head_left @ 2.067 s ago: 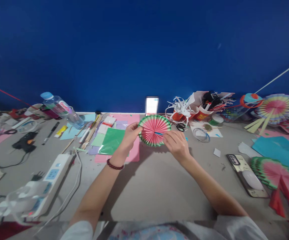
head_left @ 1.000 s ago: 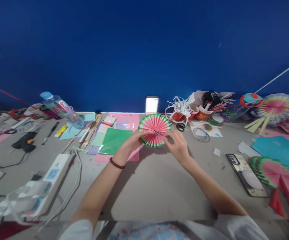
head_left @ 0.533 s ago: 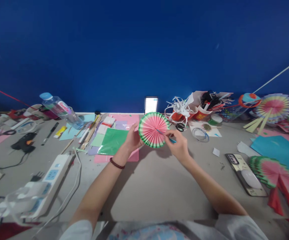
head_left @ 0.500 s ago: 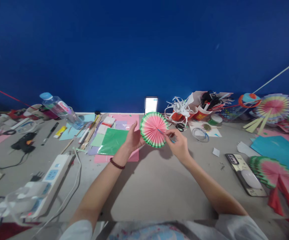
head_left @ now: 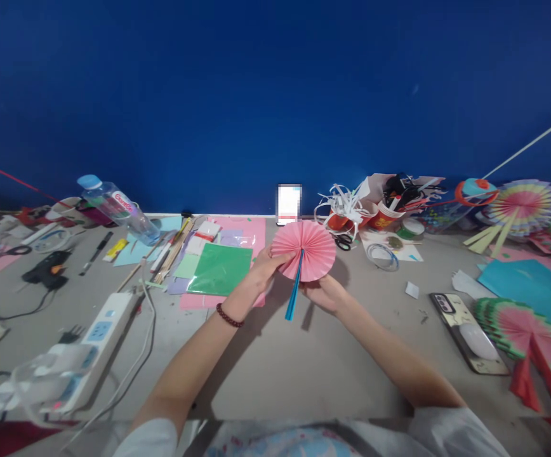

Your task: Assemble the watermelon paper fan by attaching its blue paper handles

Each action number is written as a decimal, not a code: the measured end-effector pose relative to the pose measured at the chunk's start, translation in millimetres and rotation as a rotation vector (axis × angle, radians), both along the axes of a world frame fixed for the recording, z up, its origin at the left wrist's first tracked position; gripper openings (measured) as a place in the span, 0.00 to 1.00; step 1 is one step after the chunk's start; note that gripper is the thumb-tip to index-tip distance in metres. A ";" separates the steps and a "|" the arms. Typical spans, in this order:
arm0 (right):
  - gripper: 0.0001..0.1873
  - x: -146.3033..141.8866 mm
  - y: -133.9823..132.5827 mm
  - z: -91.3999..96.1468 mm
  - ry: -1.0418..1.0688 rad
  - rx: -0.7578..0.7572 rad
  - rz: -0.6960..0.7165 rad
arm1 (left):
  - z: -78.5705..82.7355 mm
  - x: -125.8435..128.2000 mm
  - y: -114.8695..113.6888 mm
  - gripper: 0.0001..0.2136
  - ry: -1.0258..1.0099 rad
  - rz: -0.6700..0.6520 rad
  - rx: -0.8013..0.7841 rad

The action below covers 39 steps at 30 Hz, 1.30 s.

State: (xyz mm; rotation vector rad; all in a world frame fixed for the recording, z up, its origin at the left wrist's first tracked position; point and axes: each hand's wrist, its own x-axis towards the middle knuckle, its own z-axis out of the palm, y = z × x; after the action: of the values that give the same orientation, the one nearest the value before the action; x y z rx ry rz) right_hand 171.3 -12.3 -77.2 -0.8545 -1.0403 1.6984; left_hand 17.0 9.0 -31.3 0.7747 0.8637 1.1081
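A round pleated pink paper fan (head_left: pixel 316 247) is held up above the middle of the table, its plain pink face toward me. From its centre a folded blue paper strip (head_left: pixel 293 295) hangs down past the lower edge. My left hand (head_left: pixel 266 268) grips the left side, thumb lying across the front toward the centre and the other fingers mostly behind. Under the lower right edge, my right hand (head_left: pixel 325 293) supports the fan, with its fingertips partly hidden behind the paper.
Left of the hands lie a green paper packet (head_left: pixel 221 270) on pink sheets and a white power strip (head_left: pixel 101 346). Paper cups (head_left: pixel 384 218) and scissors (head_left: pixel 343 242) stand or lie behind. On the right are a phone (head_left: pixel 456 324), a mouse (head_left: pixel 478 341) and a green-edged fan (head_left: pixel 518 324).
The fan has been turned over, from its green-and-white-rimmed face to the plain pink one. The blue strip now hangs downward. My right hand has moved from the strip to the fan's lower edge.
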 end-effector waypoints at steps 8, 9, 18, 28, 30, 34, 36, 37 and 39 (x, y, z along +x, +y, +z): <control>0.10 13.1 11.6 0.8 0.114 -0.188 -0.054 | 0.0 -3.6 5.5 0.21 0.032 0.175 0.041; 0.12 16.4 13.4 1.5 0.154 -0.246 -0.067 | -0.5 -3.7 6.1 0.21 0.036 0.190 0.044; 0.24 20.4 12.5 4.6 0.174 -0.188 -0.074 | -3.7 -5.9 10.8 0.20 -0.010 0.277 0.062; 0.22 6.2 0.2 12.4 -0.158 -0.087 -0.059 | -2.6 0.1 7.3 0.19 -0.051 0.258 0.098; 0.21 6.0 -0.2 13.8 -0.181 -0.079 -0.064 | -2.2 0.3 7.1 0.19 -0.058 0.239 0.100; 0.20 6.7 -0.2 17.2 -0.192 -0.084 -0.042 | -0.3 -2.0 7.8 0.19 -0.079 0.214 0.079; 0.21 7.2 -0.2 19.5 -0.173 -0.121 -0.044 | 0.5 -4.0 8.6 0.19 -0.104 0.183 0.073; 0.23 7.5 -0.2 20.7 -0.162 -0.147 -0.048 | 0.6 -5.0 9.0 0.19 -0.116 0.163 0.074; 0.24 8.2 -0.4 22.9 -0.140 -0.196 -0.050 | -0.3 -6.7 10.2 0.18 -0.131 0.126 0.085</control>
State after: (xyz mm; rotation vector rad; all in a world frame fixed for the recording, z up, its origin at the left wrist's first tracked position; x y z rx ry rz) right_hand 179.5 -12.7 -54.3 -1.1307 -0.9464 1.7380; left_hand 10.3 19.2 -31.6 0.7167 0.7674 1.2995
